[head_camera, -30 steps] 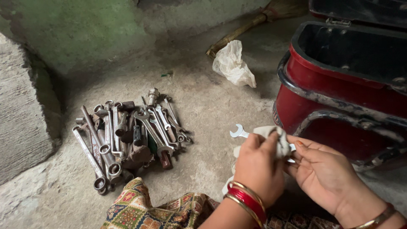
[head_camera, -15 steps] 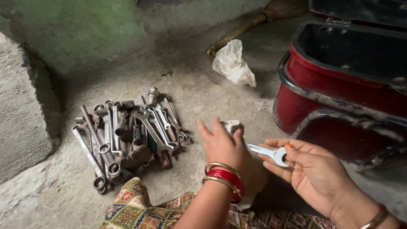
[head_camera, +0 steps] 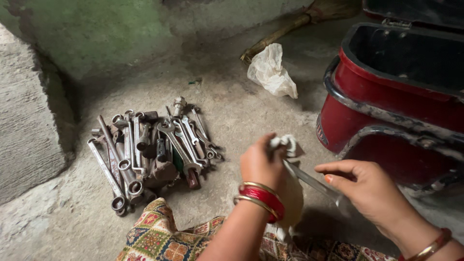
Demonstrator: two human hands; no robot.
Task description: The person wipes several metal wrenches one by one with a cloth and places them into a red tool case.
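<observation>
Spanner spans between both hands, long axis running upper-left to lower-right above the concrete floor; left hand closed around a white cloth at its upper end; right hand fingers pinching the lower end; spanner pile well left.

The left hand is covering the upper end of the spanner; the right hand is hiding its lower end. The cloth is lying mostly behind the left hand. The red case is running off the right edge.
</observation>
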